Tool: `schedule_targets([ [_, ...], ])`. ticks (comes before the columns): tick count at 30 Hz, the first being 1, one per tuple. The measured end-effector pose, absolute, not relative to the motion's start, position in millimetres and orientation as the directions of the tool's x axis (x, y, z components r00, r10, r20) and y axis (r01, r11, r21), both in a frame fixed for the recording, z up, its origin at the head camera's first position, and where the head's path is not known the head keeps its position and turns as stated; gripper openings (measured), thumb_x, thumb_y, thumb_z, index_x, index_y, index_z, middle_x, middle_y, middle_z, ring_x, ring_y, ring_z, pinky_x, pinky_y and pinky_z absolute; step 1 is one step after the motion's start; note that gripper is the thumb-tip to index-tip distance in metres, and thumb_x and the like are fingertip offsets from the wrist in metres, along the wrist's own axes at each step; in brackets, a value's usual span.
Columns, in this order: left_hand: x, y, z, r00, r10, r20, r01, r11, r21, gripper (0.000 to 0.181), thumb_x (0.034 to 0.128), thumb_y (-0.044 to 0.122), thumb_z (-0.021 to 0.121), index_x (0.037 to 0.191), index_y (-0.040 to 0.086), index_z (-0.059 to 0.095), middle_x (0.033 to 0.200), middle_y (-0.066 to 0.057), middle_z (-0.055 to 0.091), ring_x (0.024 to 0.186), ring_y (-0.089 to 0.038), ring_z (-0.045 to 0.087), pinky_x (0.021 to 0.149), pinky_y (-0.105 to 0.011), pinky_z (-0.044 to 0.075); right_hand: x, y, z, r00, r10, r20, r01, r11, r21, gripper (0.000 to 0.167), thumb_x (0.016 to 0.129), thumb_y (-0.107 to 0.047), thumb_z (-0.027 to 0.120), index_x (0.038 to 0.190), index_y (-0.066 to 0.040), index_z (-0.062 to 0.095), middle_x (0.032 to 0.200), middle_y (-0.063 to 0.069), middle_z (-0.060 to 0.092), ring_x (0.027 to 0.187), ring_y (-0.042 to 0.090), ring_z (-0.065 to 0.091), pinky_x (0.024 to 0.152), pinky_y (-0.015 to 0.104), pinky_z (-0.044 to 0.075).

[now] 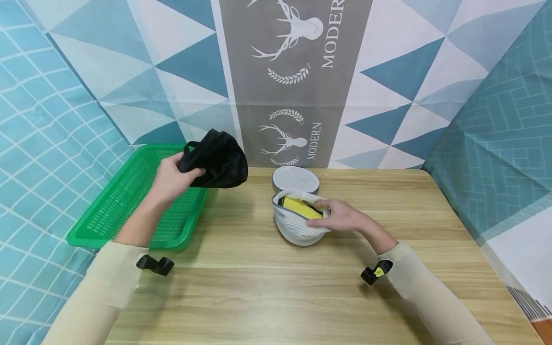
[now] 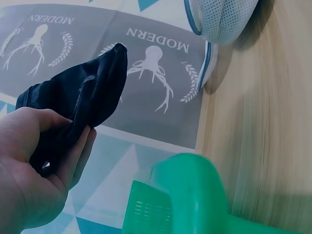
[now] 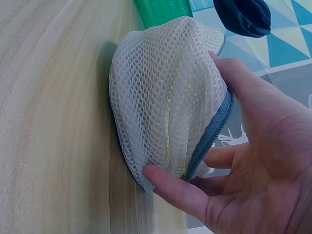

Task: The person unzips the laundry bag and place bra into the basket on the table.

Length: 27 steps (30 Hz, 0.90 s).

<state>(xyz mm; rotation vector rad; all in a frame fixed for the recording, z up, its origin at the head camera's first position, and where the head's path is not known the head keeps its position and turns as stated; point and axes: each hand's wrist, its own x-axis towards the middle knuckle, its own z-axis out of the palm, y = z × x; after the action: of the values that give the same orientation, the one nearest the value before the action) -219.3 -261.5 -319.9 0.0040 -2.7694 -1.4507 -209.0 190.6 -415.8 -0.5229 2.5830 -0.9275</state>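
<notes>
A soft black cloth garment [image 1: 217, 160] with a thin strap loop hangs in the air, pinched between the thumb and fingers of my left hand [image 1: 172, 177]. It is held above the right side of the green basket [image 1: 129, 201]; its exact kind cannot be told. On the table stands a white mesh laundry bag [image 1: 297, 230] with a grey zip edge, its round lid [image 1: 295, 179] folded back. A yellow item [image 1: 299, 207] with dark edges lies inside, partly hidden. My right hand [image 1: 340, 215] grips the bag's right rim, some fingers outside the mesh [image 3: 151, 92] and others at the zip edge.
The green plastic basket with slotted walls stands at the table's left, against a blue tiled-pattern cloth [image 1: 51, 124]. A patterned backdrop [image 1: 293, 120] rises behind the wooden table [image 1: 276, 297]. Teal cloth [image 1: 509, 143] borders the right side.
</notes>
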Motion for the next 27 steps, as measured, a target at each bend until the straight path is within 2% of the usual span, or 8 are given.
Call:
schedule_targets([
  [10, -226.2, -273.0, -316.4, -1.000, -0.016, -0.002, -0.011, 0.557, 0.831, 0.055, 0.1114, 0.030, 0.066, 0.159, 0.004, 0.056, 0.164, -0.025, 0.057, 0.142, -0.037, 0.058, 0.097, -0.030, 0.051, -209.6, 192.0, -415.8, -0.869, -0.455, -0.193, -0.224, 0.711, -0.666, 0.093, 0.098, -0.054, 0.083, 0.159, 0.010, 0.054, 0.170, 0.031, 0.054, 0.163, 0.050, 0.047, 0.134, 0.067, 0.042],
  [16, -230.9, -279.0, -315.1, -1.000, -0.022, -0.010, -0.020, 0.558, 0.830, 0.060, 0.1119, 0.031, 0.065, 0.164, 0.004, 0.051, 0.169, -0.027, 0.052, 0.151, -0.042, 0.054, 0.105, -0.040, 0.050, -209.7, 192.0, -415.2, -0.869, -0.455, -0.195, -0.226, 0.715, -0.662, 0.093, 0.098, -0.053, 0.083, 0.159, 0.010, 0.054, 0.170, 0.031, 0.053, 0.164, 0.050, 0.046, 0.134, 0.067, 0.042],
  [20, -232.0, -283.2, -315.1, -0.999, -0.034, -0.019, -0.034, 0.547, 0.837, 0.063, 0.1124, 0.032, 0.065, 0.166, 0.003, 0.049, 0.172, -0.028, 0.049, 0.155, -0.044, 0.052, 0.114, -0.053, 0.052, -209.4, 191.1, -416.3, -0.865, -0.461, -0.197, -0.224, 0.706, -0.672, 0.092, 0.098, -0.051, 0.083, 0.159, 0.011, 0.054, 0.170, 0.031, 0.054, 0.164, 0.050, 0.046, 0.135, 0.066, 0.041],
  [23, -232.7, -286.5, -314.4, -0.999, -0.045, -0.026, -0.046, 0.534, 0.844, 0.064, 0.1125, 0.033, 0.064, 0.167, 0.003, 0.049, 0.174, -0.027, 0.047, 0.158, -0.045, 0.050, 0.122, -0.060, 0.049, -209.2, 190.5, -417.0, -0.864, -0.464, -0.195, -0.223, 0.701, -0.677, 0.091, 0.098, -0.049, 0.084, 0.159, 0.011, 0.054, 0.169, 0.031, 0.055, 0.163, 0.049, 0.048, 0.134, 0.065, 0.042],
  [27, -235.6, -291.2, -312.7, -0.998, -0.053, -0.037, -0.060, 0.531, 0.845, 0.064, 0.1126, 0.033, 0.064, 0.167, 0.003, 0.048, 0.175, -0.027, 0.045, 0.160, -0.044, 0.048, 0.126, -0.061, 0.047, -209.4, 190.0, -416.3, -0.862, -0.468, -0.194, -0.227, 0.699, -0.679, 0.091, 0.098, -0.049, 0.084, 0.159, 0.011, 0.054, 0.169, 0.031, 0.055, 0.163, 0.049, 0.048, 0.134, 0.065, 0.043],
])
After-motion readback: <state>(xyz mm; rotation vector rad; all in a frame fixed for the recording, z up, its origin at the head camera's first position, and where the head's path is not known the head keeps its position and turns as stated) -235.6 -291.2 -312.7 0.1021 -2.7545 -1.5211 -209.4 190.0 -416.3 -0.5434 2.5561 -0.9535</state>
